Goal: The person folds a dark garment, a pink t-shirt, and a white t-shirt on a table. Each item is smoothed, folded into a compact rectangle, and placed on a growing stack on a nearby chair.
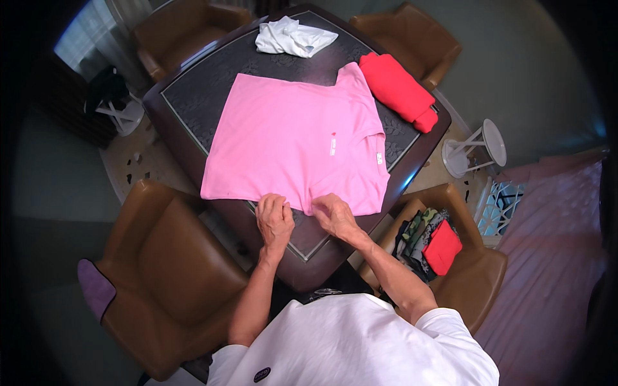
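A pink T-shirt lies spread flat on the dark table, its neck opening to the right and its hem to the left. It bears a small red heart and some writing on the chest, and a label inside the collar. My left hand has its fingers together on the shirt's near side edge. Close to the underarm of the near sleeve, my right hand pinches the cloth, and small creases run up from there. The thumb side of my left hand is partly hidden.
A crumpled white garment and a rolled red garment lie on the table. Brown armchairs surround it. The near right chair holds folded clothes. White stools stand on both sides.
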Demonstrator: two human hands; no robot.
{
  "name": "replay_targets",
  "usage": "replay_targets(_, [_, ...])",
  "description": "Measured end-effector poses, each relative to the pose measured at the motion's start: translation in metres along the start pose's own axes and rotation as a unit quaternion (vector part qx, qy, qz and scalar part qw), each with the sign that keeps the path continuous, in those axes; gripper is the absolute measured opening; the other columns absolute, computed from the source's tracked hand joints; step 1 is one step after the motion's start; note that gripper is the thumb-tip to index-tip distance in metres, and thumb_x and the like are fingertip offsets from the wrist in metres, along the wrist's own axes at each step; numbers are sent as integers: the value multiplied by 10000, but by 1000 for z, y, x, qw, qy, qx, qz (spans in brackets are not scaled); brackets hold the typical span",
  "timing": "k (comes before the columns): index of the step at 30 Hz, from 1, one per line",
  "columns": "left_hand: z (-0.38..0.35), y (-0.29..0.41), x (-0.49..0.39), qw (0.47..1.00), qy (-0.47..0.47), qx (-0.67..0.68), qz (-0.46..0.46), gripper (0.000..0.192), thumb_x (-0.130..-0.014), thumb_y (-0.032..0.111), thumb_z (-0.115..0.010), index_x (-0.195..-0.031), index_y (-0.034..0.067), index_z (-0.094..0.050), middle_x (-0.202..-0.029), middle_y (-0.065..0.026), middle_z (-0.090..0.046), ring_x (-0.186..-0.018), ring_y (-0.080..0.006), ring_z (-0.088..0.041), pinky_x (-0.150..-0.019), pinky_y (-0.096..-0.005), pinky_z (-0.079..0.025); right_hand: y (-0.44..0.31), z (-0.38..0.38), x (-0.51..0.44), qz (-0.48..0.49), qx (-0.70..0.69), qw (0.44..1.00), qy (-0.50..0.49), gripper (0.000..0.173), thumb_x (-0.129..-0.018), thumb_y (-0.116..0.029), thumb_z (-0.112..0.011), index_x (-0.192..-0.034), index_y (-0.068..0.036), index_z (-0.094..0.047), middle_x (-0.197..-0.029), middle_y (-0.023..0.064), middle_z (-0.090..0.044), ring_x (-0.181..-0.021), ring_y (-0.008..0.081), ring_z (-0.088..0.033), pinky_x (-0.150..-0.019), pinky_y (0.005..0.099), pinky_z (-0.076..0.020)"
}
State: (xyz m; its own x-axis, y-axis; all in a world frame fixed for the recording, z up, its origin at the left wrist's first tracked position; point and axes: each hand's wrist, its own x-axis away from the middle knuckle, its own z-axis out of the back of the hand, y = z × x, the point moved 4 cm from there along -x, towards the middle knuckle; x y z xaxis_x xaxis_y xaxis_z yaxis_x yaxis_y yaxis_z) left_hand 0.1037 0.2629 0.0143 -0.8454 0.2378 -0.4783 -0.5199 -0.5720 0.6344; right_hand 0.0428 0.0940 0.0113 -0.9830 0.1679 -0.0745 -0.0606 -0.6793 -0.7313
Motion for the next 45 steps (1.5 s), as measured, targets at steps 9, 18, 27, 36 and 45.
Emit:
replay_targets(9, [-67, 63, -40, 997, -25, 71, -7, 211, -775, -29, -665, -985, -36, -646, -1015, -182, -645, -1019, -366, -605, -889, -430, -500, 103, 75, -95, -131, -123, 980, 82, 263, -838, -110, -639, -1089, -38, -682, -783, 83, -650, -672, 145, -586, -642, 299, -496])
replay_targets(18, [-163, 97, -112, 998, -53, 18, -11, 274, -802, -15, -654, -1073, -56, -642, -1093, -207, -638, -1063, -383, -595, -925, -432, -492, 203, 152, -235, -107, -31, 975, 191, 404, -873, -212, -657, -1169, 53, -588, -929, 173, -645, -823, 275, -632, -770, 381, -505])
replay_targets(27, [-247, 70, -209, 988, -75, 70, 118, 328, -843, 43, -593, -1158, -47, -614, -1136, -248, -616, -1054, -419, -590, -916, -437, -483, 231, 133, -268, -284, -178, 938, 90, 216, -862, -196, -681, -892, 18, -667, -683, 26, -630, -621, 103, -549, -601, 302, -468])
replay_targets(36, [-306, 49, -341, 991, -113, 25, 71, 530, -840, 119, -650, -1343, -1, -531, -1117, -240, -634, -890, -316, -633, -823, -375, -511, 200, 154, -257, -9, -70, 974, 214, 106, -765, 16, -629, -867, -9, -619, -640, 95, -569, -532, 136, -497, -529, 323, -405])
replay_targets(45, [-309, 27, -349, 879, -157, 304, 332, 63, -887, 37, -647, -947, 22, -662, -753, -39, -665, -589, -63, -604, -475, -215, -416, 189, 164, -258, 4, -115, 978, 175, 104, -769, 61, -602, -853, 2, -590, -784, 123, -596, -688, 249, -594, -625, 340, -475])
